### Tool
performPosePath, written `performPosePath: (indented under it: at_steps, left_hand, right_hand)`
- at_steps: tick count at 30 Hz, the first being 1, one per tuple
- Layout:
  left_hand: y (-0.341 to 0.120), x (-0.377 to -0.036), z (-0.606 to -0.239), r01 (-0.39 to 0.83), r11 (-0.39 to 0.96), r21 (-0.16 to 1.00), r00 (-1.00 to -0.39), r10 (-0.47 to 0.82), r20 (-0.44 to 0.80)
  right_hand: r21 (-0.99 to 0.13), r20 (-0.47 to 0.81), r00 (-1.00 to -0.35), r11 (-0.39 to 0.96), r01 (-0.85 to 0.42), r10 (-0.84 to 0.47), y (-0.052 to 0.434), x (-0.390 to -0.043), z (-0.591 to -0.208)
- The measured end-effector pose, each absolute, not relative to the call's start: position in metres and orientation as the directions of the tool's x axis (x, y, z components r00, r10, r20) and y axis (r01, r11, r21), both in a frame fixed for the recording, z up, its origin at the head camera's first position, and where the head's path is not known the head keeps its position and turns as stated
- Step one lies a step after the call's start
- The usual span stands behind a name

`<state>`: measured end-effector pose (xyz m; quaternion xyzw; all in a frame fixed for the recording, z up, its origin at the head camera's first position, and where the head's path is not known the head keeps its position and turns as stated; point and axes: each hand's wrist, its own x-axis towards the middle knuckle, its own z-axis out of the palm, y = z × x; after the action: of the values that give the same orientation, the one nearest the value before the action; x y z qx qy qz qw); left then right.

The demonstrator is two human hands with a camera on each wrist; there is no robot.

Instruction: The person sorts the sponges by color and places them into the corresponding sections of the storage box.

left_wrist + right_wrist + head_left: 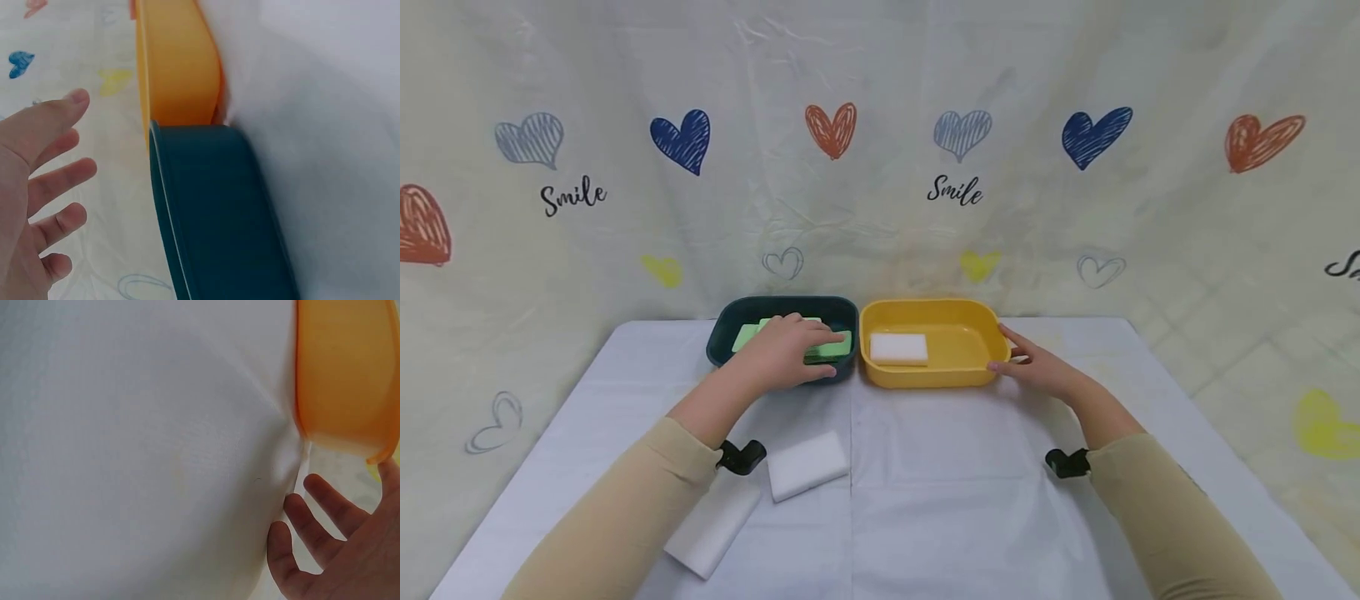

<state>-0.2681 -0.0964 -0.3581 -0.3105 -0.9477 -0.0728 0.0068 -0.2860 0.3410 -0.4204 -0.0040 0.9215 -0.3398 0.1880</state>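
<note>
Over the dark green bin (718,340) my left hand (784,352) hovers with its fingers spread and nothing in them. Light green pads (833,347) lie inside that bin, partly hidden by the hand. In the left wrist view, the left hand (28,181) shows apart from the bin's wall (219,206). My right hand (1037,367) touches the right end of the yellow bin (932,380), fingers extended. The right wrist view shows a fingertip of the right hand (350,550) at the rim. A white block (898,349) lies in the yellow bin's left part.
Two more white blocks lie on the table, one (807,467) near the left wrist and another (713,532) partly beneath the left forearm. The bins stand side by side at the back edge of the white-covered table (955,500), before a heart-patterned curtain (880,208).
</note>
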Motion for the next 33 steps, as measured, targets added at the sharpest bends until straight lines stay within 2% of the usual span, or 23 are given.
performPosePath:
  at_steps: [4, 13, 23, 33]
  left_hand:
    - [-0.107, -0.256, -0.365, 0.624, 0.77, 0.132, -0.781, 0.619, 0.085]
    - [-0.134, -0.227, -0.376, 0.642, 0.757, 0.118, -0.766, 0.633, 0.113]
    - [-0.158, -0.192, -0.385, 0.577, 0.808, 0.12, -0.815, 0.579, 0.026]
    - [-0.167, -0.172, -0.395, 0.583, 0.797, 0.156, -0.804, 0.594, -0.033]
  right_hand:
    - [-0.625, -0.347, -0.928, 0.771, 0.121, -0.136, 0.344, -0.286, -0.422]
    - [-0.618, -0.338, -0.931, 0.778, 0.113, -0.134, 0.345, -0.287, -0.422]
    - [-0.634, -0.339, -0.931, 0.764, 0.119, -0.137, 0.344, -0.285, -0.42]
    - [-0.632, -0.34, -0.932, 0.764, 0.126, -0.128, 0.341, -0.287, -0.422]
